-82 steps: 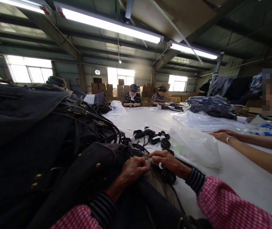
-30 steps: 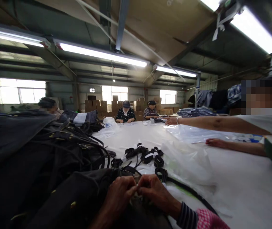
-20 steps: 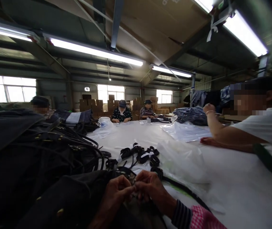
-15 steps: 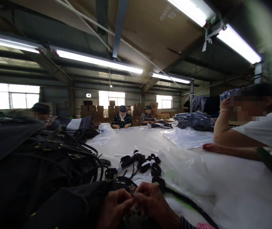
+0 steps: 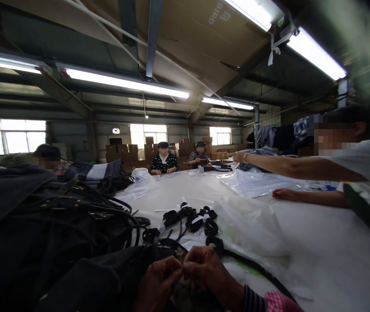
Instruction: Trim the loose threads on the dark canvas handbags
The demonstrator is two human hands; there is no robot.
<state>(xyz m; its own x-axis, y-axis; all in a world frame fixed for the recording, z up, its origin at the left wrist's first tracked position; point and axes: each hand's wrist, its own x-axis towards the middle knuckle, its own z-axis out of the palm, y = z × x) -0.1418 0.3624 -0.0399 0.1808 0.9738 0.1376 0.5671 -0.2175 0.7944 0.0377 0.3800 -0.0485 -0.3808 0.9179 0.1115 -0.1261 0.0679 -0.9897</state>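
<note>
At the bottom middle, my left hand point(image 5: 159, 281) and my right hand point(image 5: 206, 273) meet fingertip to fingertip, thumbs and forefingers pinched together. Whatever lies between the fingertips is too small and dark to make out. Beneath and to the left of them spreads dark cloth point(image 5: 87, 277), part of a big heap of black bags or garments point(image 5: 42, 216) with straps and small brass-coloured fittings. Just beyond my hands lie several coiled black straps point(image 5: 201, 221), some bound with white bands. One long black strap point(image 5: 259, 271) curves off to the right of my right hand.
A crumpled clear plastic sheet point(image 5: 250, 225) covers part of the white table point(image 5: 328, 247). On the right, a co-worker's arm point(image 5: 289, 164) reaches over a stack of dark packed goods point(image 5: 259, 151). Two people sit at the far end, before cardboard boxes point(image 5: 120, 152); another is at the left.
The co-worker on the right has stretched out the raised arm toward the dark stack. My hands stay pinched together in nearly the same place. The view has shifted slightly.
</note>
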